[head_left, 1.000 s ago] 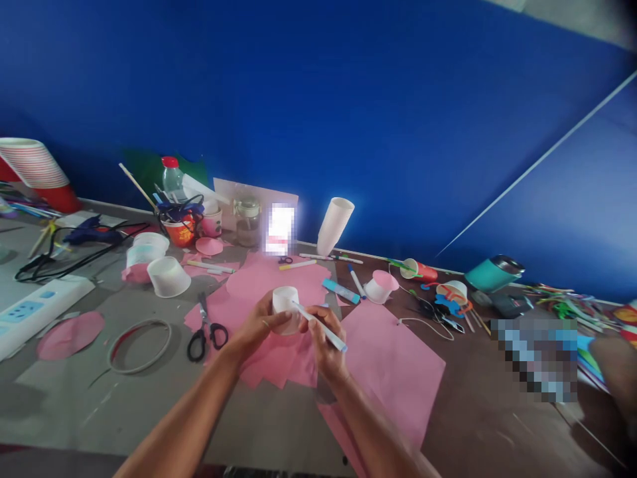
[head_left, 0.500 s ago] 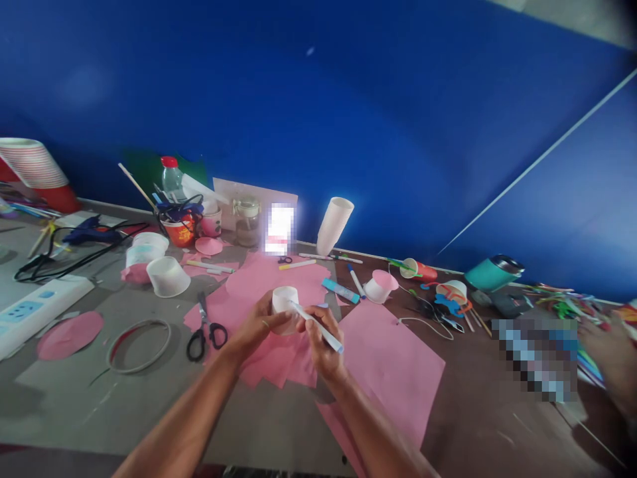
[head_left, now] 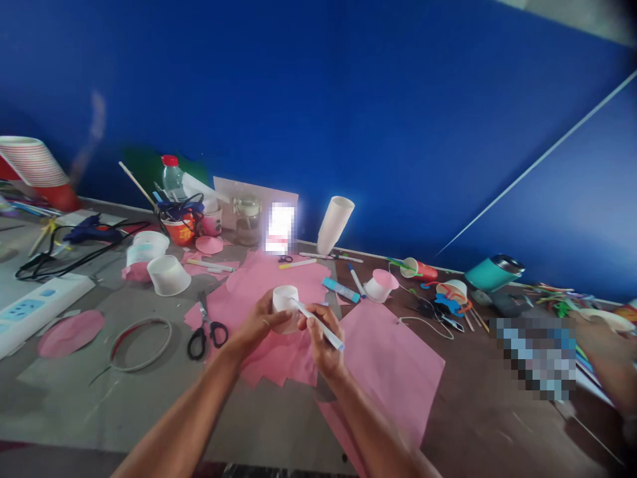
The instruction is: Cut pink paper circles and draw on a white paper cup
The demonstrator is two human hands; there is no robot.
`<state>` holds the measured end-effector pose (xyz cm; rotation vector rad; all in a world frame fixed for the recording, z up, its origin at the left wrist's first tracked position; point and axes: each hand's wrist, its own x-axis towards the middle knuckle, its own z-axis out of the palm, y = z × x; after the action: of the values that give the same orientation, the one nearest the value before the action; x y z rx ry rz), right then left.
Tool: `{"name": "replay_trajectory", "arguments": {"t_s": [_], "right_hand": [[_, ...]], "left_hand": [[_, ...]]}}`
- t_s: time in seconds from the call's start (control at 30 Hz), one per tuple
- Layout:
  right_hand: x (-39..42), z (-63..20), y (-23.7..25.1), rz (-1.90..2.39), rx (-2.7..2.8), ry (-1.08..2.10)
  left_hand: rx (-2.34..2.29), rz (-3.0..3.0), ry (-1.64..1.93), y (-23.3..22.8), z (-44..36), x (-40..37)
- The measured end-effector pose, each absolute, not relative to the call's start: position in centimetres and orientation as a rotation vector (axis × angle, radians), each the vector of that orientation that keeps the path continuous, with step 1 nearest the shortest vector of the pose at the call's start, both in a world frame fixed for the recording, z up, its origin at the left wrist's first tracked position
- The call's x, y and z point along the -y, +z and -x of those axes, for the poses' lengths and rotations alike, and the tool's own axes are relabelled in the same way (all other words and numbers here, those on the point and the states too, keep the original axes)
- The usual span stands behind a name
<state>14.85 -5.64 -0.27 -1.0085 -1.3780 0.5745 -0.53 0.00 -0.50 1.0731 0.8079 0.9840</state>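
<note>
White cup (head_left: 285, 295) is held by the left hand (head_left: 255, 326), fingers wrapped about its side. Pen (head_left: 330, 336) is gripped by the right hand (head_left: 326, 356), its tip directed at the cup; contact cannot be told. Pink paper (head_left: 279, 368) is spread under both hands; another pink sheet (head_left: 398, 365) is laid right of the right hand. Scissors (head_left: 217, 334) are placed just left of the left hand, a ring (head_left: 141, 367) farther left. Beyond the right hand, a glue stick (head_left: 341, 290) is seen. Farther off, stacked cups (head_left: 335, 224) are stood before the blue wall (head_left: 318, 119).
</note>
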Motion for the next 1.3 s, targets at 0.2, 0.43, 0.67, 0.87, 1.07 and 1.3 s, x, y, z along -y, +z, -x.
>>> {"name": "replay_trajectory", "arguments": {"t_s": [0.2, 0.43, 0.67, 0.87, 1.07, 1.3], "right_hand": [[5.8, -14.8, 0.0, 1.017, 1.347, 0.545], [4.6, -14.7, -1.0, 1.109, 1.186, 0.442], [4.0, -14.9, -2.3, 1.158, 1.278, 0.501], [4.4, -14.8, -2.1, 1.129, 1.357, 0.470], [4.7, -14.4, -1.9, 1.089, 1.394, 0.474], [5.6, -14.7, -0.7, 1.022, 1.432, 0.366]], "left_hand": [[-0.777, -1.048, 0.996, 0.2, 0.3, 0.1], [-0.777, -1.074, 1.016, -0.1, 0.3, -0.1], [-0.740, -1.127, 1.026, -1.4, 0.6, -0.5], [-0.682, -1.058, 0.954, -0.9, 0.5, 0.0], [-0.712, -1.042, 0.934, 0.0, 0.1, 0.3], [-0.902, -1.121, 1.048, -0.6, 0.3, -0.1]]}}
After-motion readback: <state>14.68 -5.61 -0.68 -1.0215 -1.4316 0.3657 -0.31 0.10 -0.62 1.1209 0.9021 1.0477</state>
